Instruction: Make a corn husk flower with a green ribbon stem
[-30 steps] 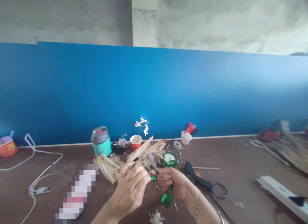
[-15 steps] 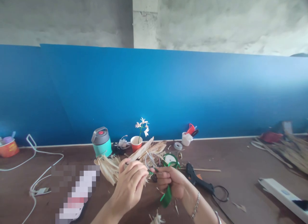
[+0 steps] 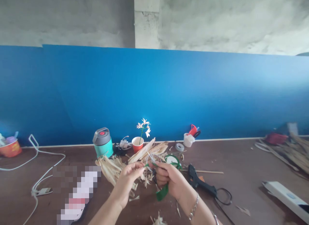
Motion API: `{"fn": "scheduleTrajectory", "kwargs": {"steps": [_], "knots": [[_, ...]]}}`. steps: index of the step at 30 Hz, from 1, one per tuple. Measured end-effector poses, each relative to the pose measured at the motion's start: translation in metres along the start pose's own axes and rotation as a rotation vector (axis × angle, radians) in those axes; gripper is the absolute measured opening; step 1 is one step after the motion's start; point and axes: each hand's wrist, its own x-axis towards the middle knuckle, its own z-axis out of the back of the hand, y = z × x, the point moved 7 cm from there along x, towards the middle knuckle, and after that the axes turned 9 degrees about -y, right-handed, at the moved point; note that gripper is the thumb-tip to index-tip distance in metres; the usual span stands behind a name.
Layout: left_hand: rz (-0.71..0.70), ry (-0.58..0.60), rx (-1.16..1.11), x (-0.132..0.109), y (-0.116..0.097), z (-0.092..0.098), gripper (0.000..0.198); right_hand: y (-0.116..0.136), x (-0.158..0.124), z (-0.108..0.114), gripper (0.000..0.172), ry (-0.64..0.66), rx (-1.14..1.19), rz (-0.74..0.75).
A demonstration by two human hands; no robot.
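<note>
My left hand (image 3: 129,180) pinches the end of a thin green-wrapped stem (image 3: 150,164) over the brown table (image 3: 241,167). Closed around that stem's other part is my right hand (image 3: 169,180), from which a strip of green ribbon (image 3: 162,193) hangs down. A small pale husk flower (image 3: 147,180) dangles between the two hands. A pile of dried corn husks (image 3: 116,165) lies just behind them, with a roll of green ribbon (image 3: 172,160) beside it.
A black glue gun (image 3: 200,183) with its cord lies right of my hands. At the back stand a teal jug (image 3: 103,142), a red cup with a husk flower (image 3: 138,142) and a white cup of tools (image 3: 188,138). White cables (image 3: 38,173) lie left, a white power strip (image 3: 285,196) right.
Both hands have risen slightly and drawn apart, stretching the green stem between them. The camera view shifted a little leftward.
</note>
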Motion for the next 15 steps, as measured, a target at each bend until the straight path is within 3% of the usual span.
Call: {"fn": "scheduleTrajectory", "kwargs": {"steps": [4,9,15], "knots": [[-0.003,-0.008,-0.098,0.002,0.001,0.0,0.017,0.002,-0.005,-0.004,0.021,-0.043,-0.085,0.116],[-0.056,-0.044,-0.16,0.0,-0.003,-0.001,0.018,-0.002,-0.009,-0.006,0.015,-0.083,-0.033,0.028],[-0.092,-0.035,-0.185,-0.001,-0.003,-0.002,0.019,-0.006,-0.012,-0.01,0.012,-0.005,0.095,-0.082]]}}
